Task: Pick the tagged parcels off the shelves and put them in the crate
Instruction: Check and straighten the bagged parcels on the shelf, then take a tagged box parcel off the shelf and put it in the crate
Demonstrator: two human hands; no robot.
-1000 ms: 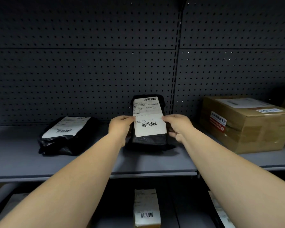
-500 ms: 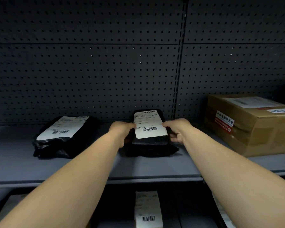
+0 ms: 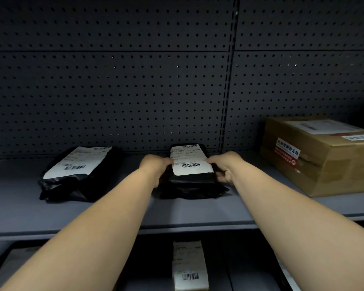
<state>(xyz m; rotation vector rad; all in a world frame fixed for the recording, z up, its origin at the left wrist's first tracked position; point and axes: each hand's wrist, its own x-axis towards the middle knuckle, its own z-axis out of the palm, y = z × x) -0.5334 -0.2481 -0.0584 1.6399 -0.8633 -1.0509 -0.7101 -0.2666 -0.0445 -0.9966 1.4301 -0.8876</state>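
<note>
A black bag parcel (image 3: 80, 175) with a white label is seen lying flat on the left part of the grey shelf (image 3: 118, 215). It is well apart from the hands. Behind it a dark wall full of small holes (image 3: 114, 91) is seen.

In the middle of the shelf a second black parcel (image 3: 192, 181) is found, with a white barcode label (image 3: 190, 162) on top. It is lying on the shelf, with its far end close to the wall. It is held on both sides. Its left edge is gripped by the left hand (image 3: 156, 168), with the thumb laid on the label's edge. Its right edge is gripped by the right hand (image 3: 224, 166), with the fingers curled down the side.

On the right a brown cardboard box (image 3: 324, 156) is seen on the same shelf, near the right hand but not touched by it. A red and white sticker (image 3: 287, 153) is stuck on its side.

Below the shelf, another labelled parcel (image 3: 189, 267) is seen between the two arms.
</note>
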